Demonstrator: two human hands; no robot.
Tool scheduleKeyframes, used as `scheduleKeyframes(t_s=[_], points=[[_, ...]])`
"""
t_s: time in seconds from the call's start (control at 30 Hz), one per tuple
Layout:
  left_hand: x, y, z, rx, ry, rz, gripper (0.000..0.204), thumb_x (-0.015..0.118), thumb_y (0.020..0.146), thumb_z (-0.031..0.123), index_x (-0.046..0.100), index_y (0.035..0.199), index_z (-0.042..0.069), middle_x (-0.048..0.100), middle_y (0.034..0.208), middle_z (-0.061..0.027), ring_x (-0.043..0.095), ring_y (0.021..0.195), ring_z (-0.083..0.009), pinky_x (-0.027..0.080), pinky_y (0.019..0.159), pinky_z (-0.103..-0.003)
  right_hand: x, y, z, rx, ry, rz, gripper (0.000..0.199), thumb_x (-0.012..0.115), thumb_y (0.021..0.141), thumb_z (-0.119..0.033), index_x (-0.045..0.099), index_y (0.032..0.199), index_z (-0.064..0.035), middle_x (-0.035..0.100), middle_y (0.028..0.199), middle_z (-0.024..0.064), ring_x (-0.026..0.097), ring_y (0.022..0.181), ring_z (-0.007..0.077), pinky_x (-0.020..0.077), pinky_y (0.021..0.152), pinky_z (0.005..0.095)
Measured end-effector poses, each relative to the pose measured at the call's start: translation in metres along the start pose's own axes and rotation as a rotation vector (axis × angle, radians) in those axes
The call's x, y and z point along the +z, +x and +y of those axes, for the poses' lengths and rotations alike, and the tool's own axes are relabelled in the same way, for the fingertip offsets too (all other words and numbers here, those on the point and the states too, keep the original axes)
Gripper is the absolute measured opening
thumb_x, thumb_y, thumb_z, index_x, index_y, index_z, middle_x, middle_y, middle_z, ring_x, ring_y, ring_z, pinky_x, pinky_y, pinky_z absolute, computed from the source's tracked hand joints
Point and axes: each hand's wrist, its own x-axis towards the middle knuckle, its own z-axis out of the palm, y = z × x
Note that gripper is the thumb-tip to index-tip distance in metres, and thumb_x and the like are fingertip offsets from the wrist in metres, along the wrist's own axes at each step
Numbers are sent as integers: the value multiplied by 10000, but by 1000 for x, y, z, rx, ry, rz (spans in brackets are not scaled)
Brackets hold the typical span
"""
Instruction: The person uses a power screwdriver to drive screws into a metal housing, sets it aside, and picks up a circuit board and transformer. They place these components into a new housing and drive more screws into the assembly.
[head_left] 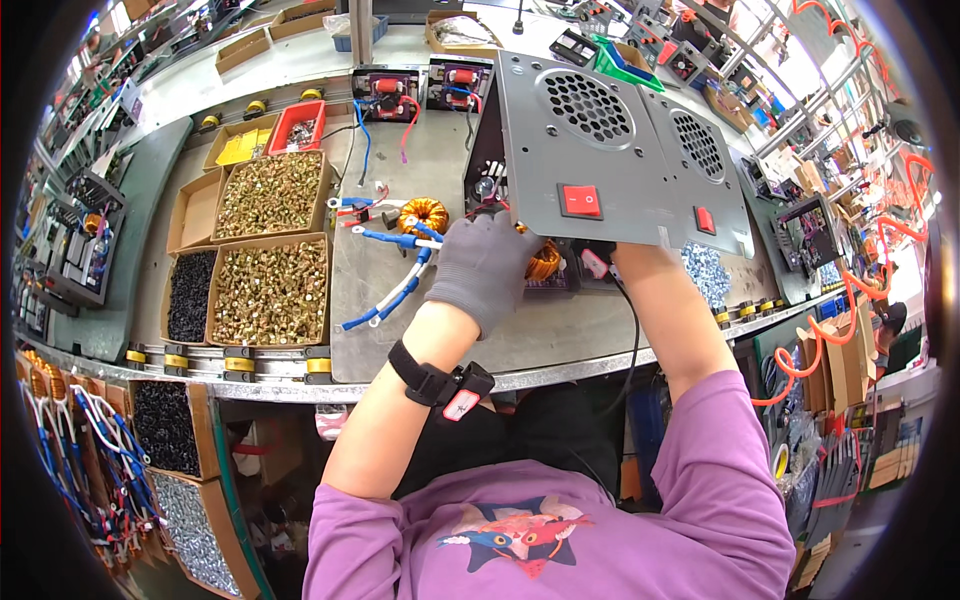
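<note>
My left hand (pixel 482 268), in a grey glove, rests on the lower left edge of a grey metal panel (pixel 600 150) with two round fan grilles and two red switches, and grips that edge. My right hand is hidden under the panel's lower edge; only its forearm (pixel 670 310) shows. A copper coil (pixel 544 262) sits by the left hand's fingers under the panel. White cables with blue lugs (pixel 398 290) and a second copper coil (pixel 424 212) lie just left of the hand.
Cardboard boxes of brass screws (pixel 270 292) and black screws (pixel 188 296) stand at the left. A red tray (pixel 297 126) and two circuit modules (pixel 384 95) sit behind. More bins of parts (pixel 165 425) hang below the bench edge.
</note>
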Motion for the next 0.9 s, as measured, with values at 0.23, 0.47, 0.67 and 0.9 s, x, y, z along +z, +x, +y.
scheduleKeyframes(t_s=[0.23,0.47,0.67,0.9], points=[[9,-5,-2,22,-11,67,269,608,790,111,611,1053,168,587,897,-93,621,886,-263,460,720,-387,3,-14,-12,-45,-49,40,266,513,896,-214,591,1072,-31,611,1006,75,587,890,182,485,786,324],[10,-5,-4,12,11,91,257,624,788,135,616,1043,165,588,896,-95,623,881,-262,464,716,-384,4,-55,-20,-97,-103,86,262,516,892,-212,594,1064,-30,611,995,72,587,873,177,486,774,320],[10,-5,-7,14,-15,87,286,624,786,129,607,1070,162,592,897,-96,622,897,-263,459,742,-384,8,1,-41,-111,-151,138,259,519,889,-210,598,1058,-29,611,986,70,587,858,172,488,763,316],[3,-14,-5,31,-3,246,383,674,725,142,593,1100,134,610,987,-93,589,992,-289,454,777,-443,-8,-2,-41,-135,-199,248,256,522,885,-207,601,1050,-28,611,975,68,586,841,167,489,751,312]])
